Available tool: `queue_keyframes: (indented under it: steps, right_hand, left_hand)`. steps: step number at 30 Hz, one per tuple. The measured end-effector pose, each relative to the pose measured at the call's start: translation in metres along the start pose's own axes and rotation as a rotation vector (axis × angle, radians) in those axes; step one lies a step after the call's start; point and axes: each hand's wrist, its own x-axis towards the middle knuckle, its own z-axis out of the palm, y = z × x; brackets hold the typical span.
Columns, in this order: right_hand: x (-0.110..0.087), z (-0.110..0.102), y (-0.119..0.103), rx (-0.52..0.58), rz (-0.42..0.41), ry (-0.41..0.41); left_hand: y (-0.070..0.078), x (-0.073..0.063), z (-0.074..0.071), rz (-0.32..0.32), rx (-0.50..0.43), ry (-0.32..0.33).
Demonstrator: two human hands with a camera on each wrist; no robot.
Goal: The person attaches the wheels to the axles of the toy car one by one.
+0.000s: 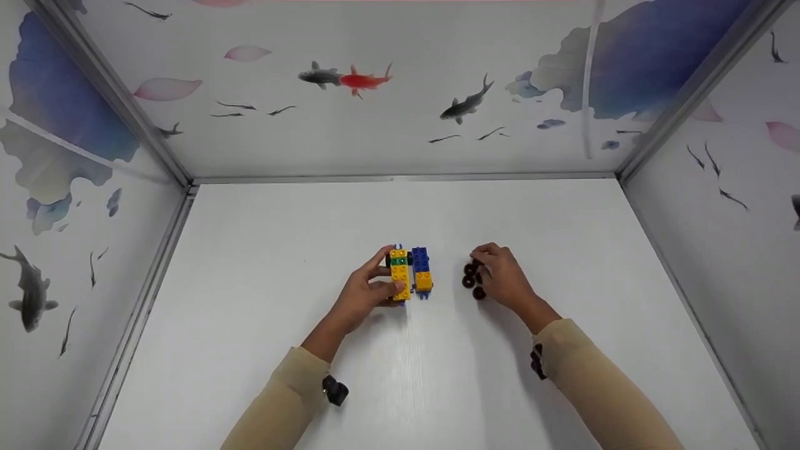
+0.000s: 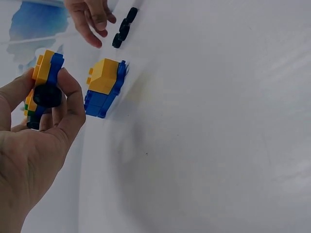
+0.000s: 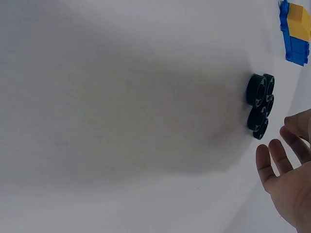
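Observation:
In the head view my left hand (image 1: 358,295) grips a toy car (image 1: 399,275) of yellow and green bricks, thumb on one side and fingers on the other. The left wrist view shows its blue base and black wheels (image 2: 47,95) raised off the table. To its right lies a second toy car (image 1: 420,269), blue with a yellow sloped brick and no wheels seen on it. My right hand (image 1: 505,280) hovers beside several loose black wheels (image 1: 469,281). Nothing shows between its loosely bent fingers (image 3: 279,156) in the right wrist view.
A white table (image 1: 262,250) lies under everything. Walls printed with fish and petals rise behind (image 1: 400,137) and at both sides, joined by grey metal edging (image 1: 400,178). Small black cameras (image 1: 335,390) sit at both wrists.

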Motion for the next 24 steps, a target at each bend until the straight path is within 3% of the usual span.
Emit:
queue_keyframes:
  steps: [8, 16, 24]
  right_hand:
    - [-0.008, -0.001, 0.014, -0.085, 0.033, -0.064]
    - [-0.010, -0.005, 0.019, -0.180, 0.062, -0.039]
    - [-0.014, -0.006, 0.022, -0.135, 0.155, 0.001]
  left_hand:
    - [-0.003, 0.001, -0.001, 0.029, 0.015, 0.010]
    - [-0.001, 0.000, -0.001, 0.058, 0.000, -0.025]
    - [-0.002, -0.001, 0.000, 0.069, -0.001, -0.039]
